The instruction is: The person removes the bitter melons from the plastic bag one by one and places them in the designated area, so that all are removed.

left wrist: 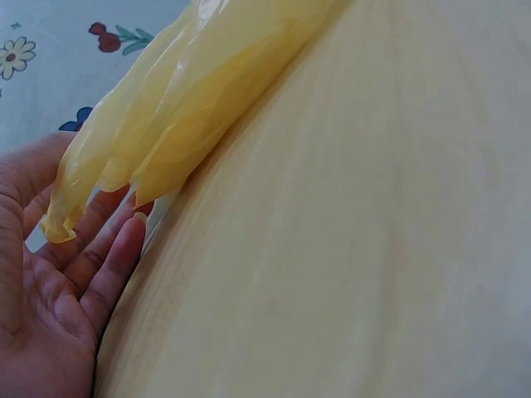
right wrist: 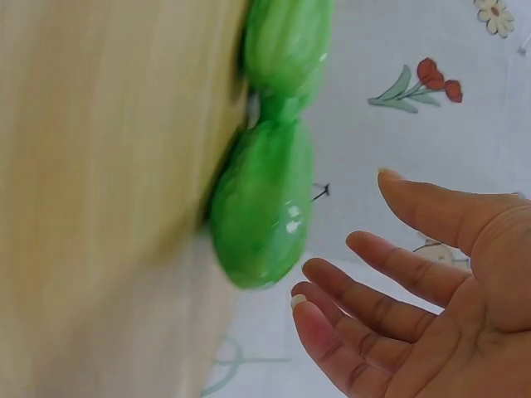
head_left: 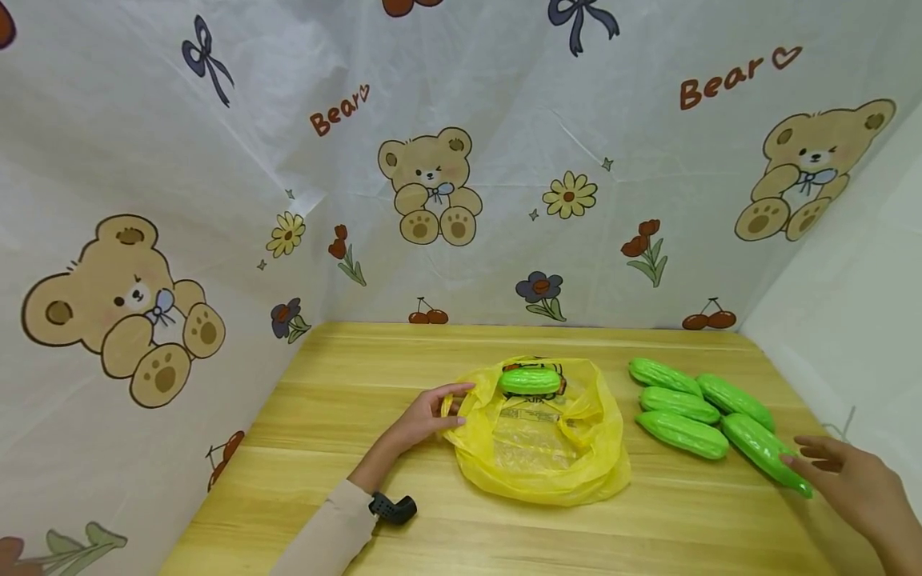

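Observation:
A yellow plastic bag (head_left: 540,484) lies spread open on the table, one green bitter melon (head_left: 531,381) resting in its far part. At the bag's left edge my left hand (head_left: 430,412) holds the rim between thumb and fingers. In the left wrist view the bag's loose edge (left wrist: 178,124) hangs in front of the fingers, partly hiding them. My right hand (head_left: 850,484) is just right of the nearest bitter melon (head_left: 763,448) in a group, its fingers spread and slightly bent. The right wrist view shows a gap between the fingertips and that melon's end (right wrist: 264,215).
Several more bitter melons (head_left: 677,406) lie side by side on the right of the wooden table (head_left: 346,376). A sheet printed with bears (head_left: 432,188) stands behind and along the left. A white wall surface (head_left: 857,336) borders the right.

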The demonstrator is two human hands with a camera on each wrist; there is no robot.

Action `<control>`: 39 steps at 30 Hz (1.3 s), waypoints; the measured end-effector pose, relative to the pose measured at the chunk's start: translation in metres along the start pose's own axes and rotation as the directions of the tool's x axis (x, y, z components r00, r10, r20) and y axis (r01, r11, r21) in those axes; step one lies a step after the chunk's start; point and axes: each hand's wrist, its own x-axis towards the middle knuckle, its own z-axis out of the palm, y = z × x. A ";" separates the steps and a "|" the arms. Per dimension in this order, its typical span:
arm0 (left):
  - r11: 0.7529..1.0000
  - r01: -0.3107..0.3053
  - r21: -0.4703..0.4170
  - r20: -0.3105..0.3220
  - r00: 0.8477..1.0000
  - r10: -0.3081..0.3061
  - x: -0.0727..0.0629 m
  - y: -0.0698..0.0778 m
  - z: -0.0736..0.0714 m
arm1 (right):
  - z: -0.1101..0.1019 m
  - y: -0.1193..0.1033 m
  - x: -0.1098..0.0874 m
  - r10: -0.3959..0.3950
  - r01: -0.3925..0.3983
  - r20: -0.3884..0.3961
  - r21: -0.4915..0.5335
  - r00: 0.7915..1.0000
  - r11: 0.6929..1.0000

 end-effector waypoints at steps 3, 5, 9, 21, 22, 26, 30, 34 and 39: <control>1.000 0.006 0.009 -0.005 1.000 -0.006 0.001 0.000 -0.001 | -0.005 -0.014 -0.001 -0.022 0.023 -0.059 0.017 0.998 1.000; 0.999 0.025 0.021 -0.012 1.000 -0.025 0.001 0.001 -0.001 | -0.009 -0.027 -0.001 -0.020 0.022 -0.075 0.028 0.997 0.999; 0.998 0.053 0.045 -0.016 0.998 -0.053 0.000 0.000 -0.001 | -0.014 -0.055 -0.004 -0.023 0.028 -0.092 0.048 0.995 0.998; 0.998 0.032 0.046 -0.017 0.999 -0.031 -0.001 -0.004 -0.001 | -0.012 -0.130 -0.005 -0.177 0.201 -0.136 0.191 0.975 0.961; 0.998 0.033 0.046 -0.019 0.999 -0.032 -0.001 -0.004 -0.001 | -0.011 -0.135 -0.004 -0.184 0.207 -0.125 0.201 0.975 0.958; 0.998 0.038 0.042 -0.020 0.999 -0.037 -0.002 -0.004 0.000 | -0.006 -0.154 0.000 -0.220 0.246 -0.141 0.213 0.965 0.946; 0.999 0.043 0.032 -0.019 0.999 -0.042 -0.002 -0.003 0.001 | 0.000 -0.170 0.004 -0.265 0.294 -0.156 0.209 0.951 0.932; 0.999 0.043 0.034 -0.021 0.999 -0.042 -0.003 -0.003 0.001 | 0.006 -0.187 0.009 -0.301 0.326 -0.141 0.218 0.943 0.920; 0.999 0.024 0.031 -0.016 1.000 -0.023 -0.002 -0.002 0.001 | 0.013 -0.203 0.016 -0.335 0.355 -0.122 0.229 0.934 0.907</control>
